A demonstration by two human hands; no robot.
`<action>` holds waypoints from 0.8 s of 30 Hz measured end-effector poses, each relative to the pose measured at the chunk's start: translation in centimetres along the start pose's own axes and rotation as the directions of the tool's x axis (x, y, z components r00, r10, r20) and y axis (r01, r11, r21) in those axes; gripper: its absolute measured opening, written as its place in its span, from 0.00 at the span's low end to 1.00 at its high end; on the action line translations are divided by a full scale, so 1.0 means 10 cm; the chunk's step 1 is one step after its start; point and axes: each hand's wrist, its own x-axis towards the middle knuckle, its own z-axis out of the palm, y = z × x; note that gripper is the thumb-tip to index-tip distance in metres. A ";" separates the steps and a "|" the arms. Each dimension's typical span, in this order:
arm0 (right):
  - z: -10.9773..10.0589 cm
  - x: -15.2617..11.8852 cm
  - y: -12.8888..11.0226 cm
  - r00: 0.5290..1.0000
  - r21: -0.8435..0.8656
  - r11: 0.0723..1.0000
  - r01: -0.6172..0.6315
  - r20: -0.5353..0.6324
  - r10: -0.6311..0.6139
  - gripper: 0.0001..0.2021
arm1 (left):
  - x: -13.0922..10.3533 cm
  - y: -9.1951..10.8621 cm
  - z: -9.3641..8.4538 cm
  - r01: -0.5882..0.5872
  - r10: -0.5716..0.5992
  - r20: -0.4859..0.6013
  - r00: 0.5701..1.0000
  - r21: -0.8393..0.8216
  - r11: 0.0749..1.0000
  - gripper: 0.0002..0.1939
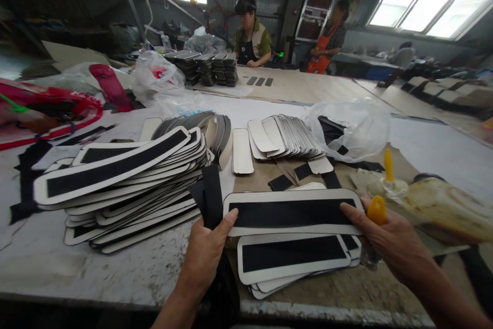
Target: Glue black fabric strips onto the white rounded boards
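A long white panel with a black strip (292, 212) is held level between both hands near the table's front. My left hand (206, 249) grips its left end, thumb on top, and a black fabric band (212, 195) rises beside that thumb. My right hand (389, 231) holds the right end, thumb on the strip; a yellow handle (376, 210) shows by its fingers, and I cannot tell whether it is held. Just below lies a small stack of similar panels (292, 256). At the left stands a tall, fanned pile of panels (119, 170).
Behind the panel are white pieces in a row (285, 136), a clear plastic bag (358, 129) and a yellow-handled brush (389, 167). A glue-stained container (447, 206) sits at the right. A red bag (77, 113) lies far left. Two people stand beyond the table.
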 end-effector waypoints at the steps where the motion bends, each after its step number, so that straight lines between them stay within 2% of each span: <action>1: 0.00 -0.02 0.01 1.000 0.008 1.000 0.024 0.013 -0.024 0.17 | -0.01 -0.01 0.00 -0.002 0.002 -0.007 1.000 0.017 1.000 0.21; 3: 0.01 -0.04 0.04 0.998 0.063 0.997 0.037 0.046 -0.040 0.17 | -0.02 -0.01 0.00 0.029 -0.029 -0.026 0.999 0.026 0.999 0.20; 7: 0.03 -0.08 0.09 0.992 0.284 0.958 -0.042 0.125 0.006 0.18 | -0.07 0.05 0.03 0.201 -0.206 -0.058 0.977 -0.082 0.976 0.17; 12: 0.04 -0.18 0.12 0.960 0.590 0.773 -0.236 0.264 0.091 0.18 | -0.15 0.13 0.06 0.330 -0.325 0.059 0.944 -0.211 0.920 0.20; 15: 0.04 -0.22 0.17 0.947 0.663 0.689 -0.291 0.304 0.108 0.18 | -0.19 0.12 0.08 0.390 -0.385 0.070 0.920 -0.230 0.892 0.20; 18: 0.04 -0.21 0.24 0.964 0.604 0.763 -0.231 0.250 0.094 0.19 | -0.23 0.10 0.13 0.364 -0.366 0.017 0.930 -0.166 0.917 0.18; 21: 0.01 -0.21 0.32 0.975 0.450 0.881 -0.144 0.217 0.048 0.19 | -0.27 0.08 0.18 0.319 -0.325 -0.076 0.943 -0.080 0.944 0.16; 24: -0.02 -0.22 0.38 0.981 0.300 0.951 -0.070 0.192 0.012 0.18 | -0.29 0.07 0.23 0.311 -0.310 -0.153 0.938 -0.018 0.950 0.16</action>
